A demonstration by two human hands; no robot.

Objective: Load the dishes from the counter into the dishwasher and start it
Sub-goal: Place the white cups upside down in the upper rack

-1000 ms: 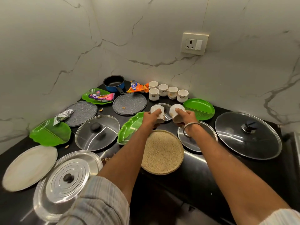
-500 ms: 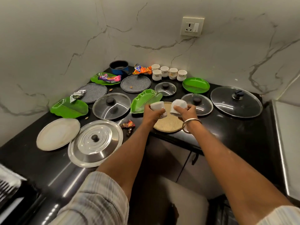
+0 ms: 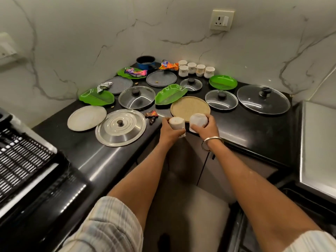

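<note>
Cups in hand: two white cups are being held over the front edge of the black table [image 3: 245, 128], side by side and nearly touching, each tipped with its base toward the camera.
Left hand [image 3: 170, 130]: is gripping the left cup [image 3: 176, 123], fingers curling round its side.
Right hand [image 3: 206, 129]: is gripping the right cup [image 3: 198, 120], thumb and fingers wrapping it; a metal bangle [image 3: 211, 142] is sitting on the wrist.
Cups waiting: five white cups [image 3: 195, 69] are standing upright in a cluster at the back corner of the table, near the wall.
Woven mat [image 3: 190, 108]: is lying flat just behind the held cups.
Green plates: a leaf-shaped plate [image 3: 171, 94] is resting just beside the mat, a round green plate [image 3: 223, 82] is lying right of the cluster.
Lids: a steel lid [image 3: 121, 127] is lying left of the hands, a large glass lid [image 3: 263, 99] is lying on the right of the table.
Blue pot [image 3: 146, 61]: is standing at the back, near an orange wrapper [image 3: 168, 66].
Wall socket [image 3: 221, 20]: is sitting on the marble wall above the cups.
</note>
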